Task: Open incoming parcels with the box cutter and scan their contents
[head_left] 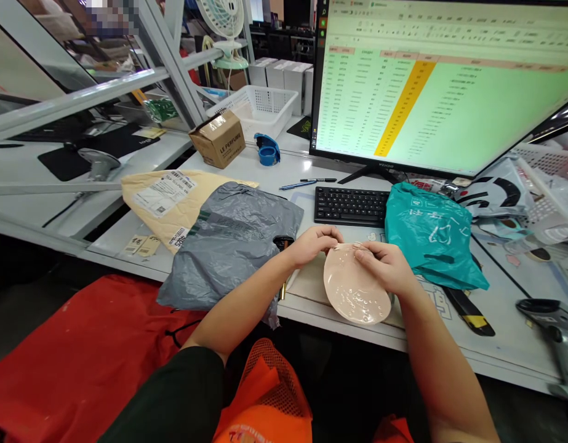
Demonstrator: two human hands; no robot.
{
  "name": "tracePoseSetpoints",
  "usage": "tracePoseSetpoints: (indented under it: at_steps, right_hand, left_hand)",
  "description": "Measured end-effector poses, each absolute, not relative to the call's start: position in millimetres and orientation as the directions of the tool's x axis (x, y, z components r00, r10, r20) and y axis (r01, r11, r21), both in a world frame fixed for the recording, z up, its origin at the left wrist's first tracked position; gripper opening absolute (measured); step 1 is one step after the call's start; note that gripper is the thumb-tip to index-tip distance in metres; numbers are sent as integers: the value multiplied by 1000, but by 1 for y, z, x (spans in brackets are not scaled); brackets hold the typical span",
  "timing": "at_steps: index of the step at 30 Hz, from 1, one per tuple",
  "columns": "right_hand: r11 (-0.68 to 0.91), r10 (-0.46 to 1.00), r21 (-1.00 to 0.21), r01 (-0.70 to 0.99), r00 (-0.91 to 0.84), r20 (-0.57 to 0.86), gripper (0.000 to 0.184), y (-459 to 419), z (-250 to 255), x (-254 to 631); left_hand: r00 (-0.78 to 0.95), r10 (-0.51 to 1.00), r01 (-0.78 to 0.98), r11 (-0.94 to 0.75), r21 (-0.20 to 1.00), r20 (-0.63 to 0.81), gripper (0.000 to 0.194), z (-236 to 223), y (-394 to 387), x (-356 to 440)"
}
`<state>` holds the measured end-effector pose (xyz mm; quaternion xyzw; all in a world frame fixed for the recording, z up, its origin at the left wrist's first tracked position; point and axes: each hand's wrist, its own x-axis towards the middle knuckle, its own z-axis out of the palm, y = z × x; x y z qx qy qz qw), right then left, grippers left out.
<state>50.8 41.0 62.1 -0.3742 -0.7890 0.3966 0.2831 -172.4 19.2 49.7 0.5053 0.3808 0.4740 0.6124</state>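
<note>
Both my hands hold a beige, glossy oval pad [355,289] wrapped in clear plastic, just above the front edge of the white desk [454,344]. My left hand [314,243] pinches its upper left edge with closed fingers. My right hand [388,264] lies over its upper right part, fingers curled onto it. A grey plastic mailer bag [228,246] lies to the left of my left hand. A teal plastic bag [434,237] lies to the right of my right hand.
A black keyboard [351,206] and a monitor [440,80] with a spreadsheet stand behind my hands. A yellow padded mailer [166,200], a small cardboard box [219,138], a blue tape dispenser [268,149] and a white basket [260,107] sit at the left back. A handheld scanner [556,326] lies at the right edge.
</note>
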Motion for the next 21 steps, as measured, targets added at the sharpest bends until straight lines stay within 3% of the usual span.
tracePoseSetpoints:
  at_steps: [11, 15, 21]
  right_hand:
    - [406, 848, -843, 353, -490, 203, 31, 41, 64, 50]
    - [360, 831, -879, 314, -535, 149, 34, 37, 67, 51]
    - [213, 799, -953, 216, -599, 43, 40, 31, 67, 52]
  left_hand:
    - [248, 956, -209, -107, 972, 158, 35, 45, 15, -174]
    - [233, 957, -219, -123, 968, 174, 33, 48, 11, -174]
    - [270, 945, -377, -71, 923, 183, 35, 48, 4, -172]
